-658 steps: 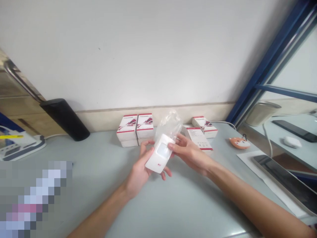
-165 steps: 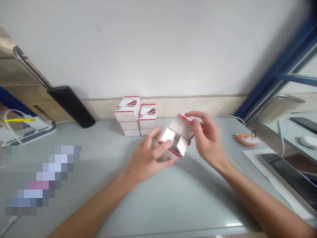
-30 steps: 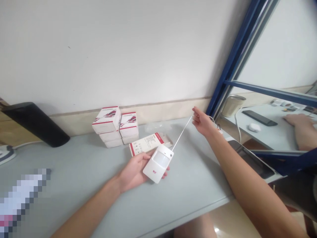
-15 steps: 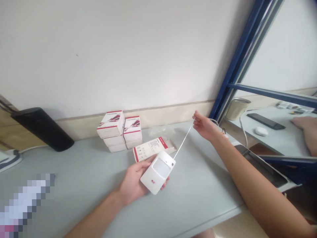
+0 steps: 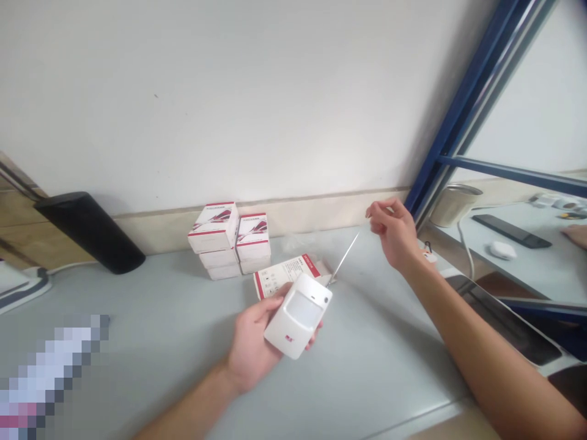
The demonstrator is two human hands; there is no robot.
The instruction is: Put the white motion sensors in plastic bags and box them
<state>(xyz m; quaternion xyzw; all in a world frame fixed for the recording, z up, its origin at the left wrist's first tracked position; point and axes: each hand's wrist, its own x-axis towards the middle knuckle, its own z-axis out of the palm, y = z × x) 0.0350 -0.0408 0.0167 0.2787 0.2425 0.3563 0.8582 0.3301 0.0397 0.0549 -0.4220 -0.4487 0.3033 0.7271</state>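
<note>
White plastic motion sensor (image 5: 298,318) lies in the left hand (image 5: 252,348), held just above the tabletop (image 5: 380,360), near the front of the flat opened carton (image 5: 287,276) and slightly tilted, with its pale lens window (image 5: 302,308) facing up. Left grip is closed around the back of the body, fingers wrapped under it and thumb along one edge, so it has firm hold of the sensor. Right hand (image 5: 392,235) is raised off to the side, its grip loosely curled and only slightly open. A thin white wire (image 5: 345,258) runs from the sensor's top corner toward that hand, but its far end blurs out, so can't tell whether it is pinched. Sensor looks light and stiff, with a smooth shell that could slip a bit; best held by the long sides of the body, keeping off the lens. Wire looks fine and fragile, so no pulling weight through it. Behind are stacked white boxes with red trim (image 5: 224,241) and a faint clear plastic bag (image 5: 298,241). Another person's hand (image 5: 576,235) sits on the far desk (image 5: 518,269) at right.
</note>
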